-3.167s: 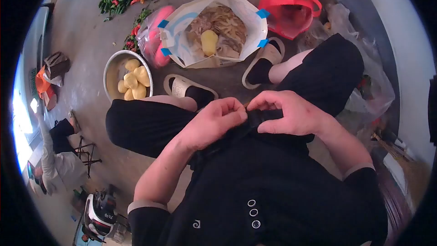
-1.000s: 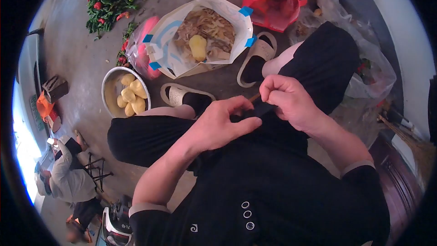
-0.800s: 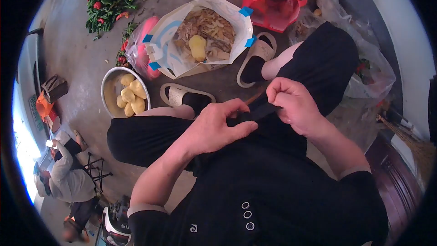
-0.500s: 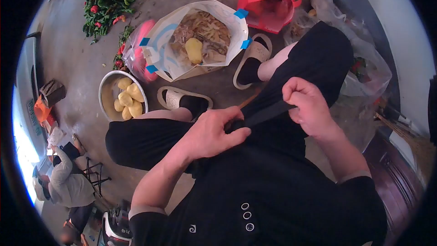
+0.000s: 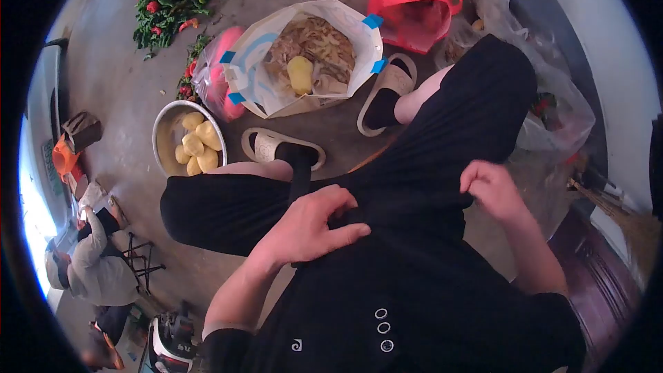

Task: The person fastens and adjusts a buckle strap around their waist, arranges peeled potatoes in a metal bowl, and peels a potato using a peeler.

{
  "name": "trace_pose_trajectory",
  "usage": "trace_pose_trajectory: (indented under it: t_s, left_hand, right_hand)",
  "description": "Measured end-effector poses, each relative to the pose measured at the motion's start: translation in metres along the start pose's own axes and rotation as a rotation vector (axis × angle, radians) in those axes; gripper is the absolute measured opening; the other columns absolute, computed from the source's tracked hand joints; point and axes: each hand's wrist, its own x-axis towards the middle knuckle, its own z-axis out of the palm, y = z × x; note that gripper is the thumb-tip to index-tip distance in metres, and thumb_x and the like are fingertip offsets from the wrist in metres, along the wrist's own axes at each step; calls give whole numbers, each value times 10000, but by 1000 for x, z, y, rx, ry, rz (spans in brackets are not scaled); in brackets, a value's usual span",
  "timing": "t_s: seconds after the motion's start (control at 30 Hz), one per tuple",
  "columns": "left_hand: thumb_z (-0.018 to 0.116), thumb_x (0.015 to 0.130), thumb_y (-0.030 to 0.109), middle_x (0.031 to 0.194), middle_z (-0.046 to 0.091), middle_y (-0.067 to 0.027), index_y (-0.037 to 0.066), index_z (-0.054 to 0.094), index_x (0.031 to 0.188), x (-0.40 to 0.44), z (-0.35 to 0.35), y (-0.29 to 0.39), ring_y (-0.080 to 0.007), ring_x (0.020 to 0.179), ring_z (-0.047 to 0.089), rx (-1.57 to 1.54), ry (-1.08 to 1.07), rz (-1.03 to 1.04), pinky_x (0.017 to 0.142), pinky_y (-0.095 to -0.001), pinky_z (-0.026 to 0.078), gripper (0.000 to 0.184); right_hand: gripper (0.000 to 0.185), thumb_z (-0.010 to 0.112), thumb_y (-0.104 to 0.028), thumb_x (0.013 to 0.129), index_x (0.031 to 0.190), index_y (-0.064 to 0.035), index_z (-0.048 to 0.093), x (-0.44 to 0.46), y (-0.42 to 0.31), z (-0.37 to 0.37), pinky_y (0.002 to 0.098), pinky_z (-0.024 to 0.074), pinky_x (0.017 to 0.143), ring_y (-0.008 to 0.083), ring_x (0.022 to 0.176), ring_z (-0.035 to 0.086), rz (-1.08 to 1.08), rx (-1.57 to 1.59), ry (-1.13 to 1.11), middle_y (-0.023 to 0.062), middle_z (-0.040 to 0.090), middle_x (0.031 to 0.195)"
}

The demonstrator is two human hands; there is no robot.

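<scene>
Has the left hand half-cupped at the waist of the black trousers, thumb parted from fingers; cannot tell whether gripping. Holds the right hand loosely curled above the thigh, contents hidden. Faces a white bag of peelings beyond the slippers, with a bowl partly behind the left knee.

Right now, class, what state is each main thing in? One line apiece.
Left hand, thumb spread from curled fingers.
Right hand, fingers curled.
Metal bowl, uncovered.
Potatoes in it, peeled.
White bag, open.
Lone potato, apparently peeled, on peelings.
Red bag, open.
Peppers, heaped on the floor.
Slippers, worn.
</scene>
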Motion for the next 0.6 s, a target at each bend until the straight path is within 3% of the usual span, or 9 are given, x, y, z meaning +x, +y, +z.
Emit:
trace_pose_trajectory:
  t_s: [0.03, 0.13, 0.23, 0.33, 0.4, 0.47, 0.53, 0.57, 0.6]
  left_hand:
    - [826, 858, 358, 920, 615, -122, 16, 659, 1105, -6, -1, 0, -251, 813, 626, -24, 10, 5, 734, -366, 526, 454]
    - [844, 849, 354, 973, 613, -118, 36, 657, 1155, -25, 0, -5, -257, 873, 633, 2, 93, 49, 781, -365, 534, 479]
    - [845, 846, 365, 1008, 618, -125, 44, 650, 1181, -34, 0, -6, -281, 939, 648, 68, 108, 98, 825, -380, 538, 503]
    - [833, 851, 365, 1041, 638, -141, 43, 645, 1192, -37, -4, -1, -315, 1004, 665, 275, 105, 173, 856, -410, 544, 506]
    - [824, 852, 364, 1068, 669, -164, 33, 633, 1216, -34, -26, 2, -339, 1042, 680, 430, 112, 197, 874, -444, 548, 527]
    - [790, 881, 257, 994, 685, -161, 9, 668, 1159, -31, -53, 19, -308, 933, 700, 296, 411, 22, 823, -422, 557, 393]
    - [749, 918, 196, 903, 684, -103, -19, 665, 1165, -18, -90, 8, -175, 830, 648, 236, 781, 141, 757, -333, 532, 338]
    - [706, 953, 200, 891, 697, -101, -20, 680, 1146, -17, -102, 26, -159, 826, 647, 129, 908, 86, 766, -312, 528, 294]
    - [685, 965, 218, 894, 707, -102, -22, 691, 1128, -9, -111, 23, -161, 827, 655, 39, 993, 175, 776, -315, 531, 290]
  right_hand:
    - [171, 571, -29, 898, 1029, -65, 675, -6, 3, -1, 289, 431, 559, 89, 605, 544, -62, -126, -83, -20, 590, 719]
    - [158, 619, -82, 912, 1059, -71, 676, -18, -15, -3, 338, 484, 632, 177, 639, 609, -240, -405, -187, 35, 609, 692]
    - [168, 632, -138, 933, 1077, -62, 669, -15, -61, -9, 381, 517, 688, 245, 694, 659, -333, -690, -54, 101, 647, 741]
    - [177, 617, -150, 941, 1081, -52, 662, 9, -108, -3, 391, 524, 709, 258, 719, 682, -541, -646, 100, 113, 666, 763]
    - [207, 655, -143, 921, 1095, -32, 670, 35, -130, 4, 325, 498, 690, 163, 684, 615, -757, -657, 135, 95, 642, 780]
    - [226, 640, -174, 932, 1099, -26, 676, 71, -157, 16, 327, 503, 696, 165, 717, 636, -811, -617, 83, 97, 653, 803]
    - [242, 620, -199, 942, 1096, -23, 683, 119, -186, 29, 341, 526, 715, 179, 755, 656, -855, -715, 48, 111, 675, 846]
    - [255, 621, -207, 939, 1097, -20, 690, 149, -200, 38, 352, 536, 723, 191, 771, 665, -810, -730, -30, 120, 689, 870]
    - [267, 623, -215, 936, 1099, -17, 697, 180, -209, 50, 362, 547, 732, 203, 787, 675, -756, -742, -111, 129, 703, 895]
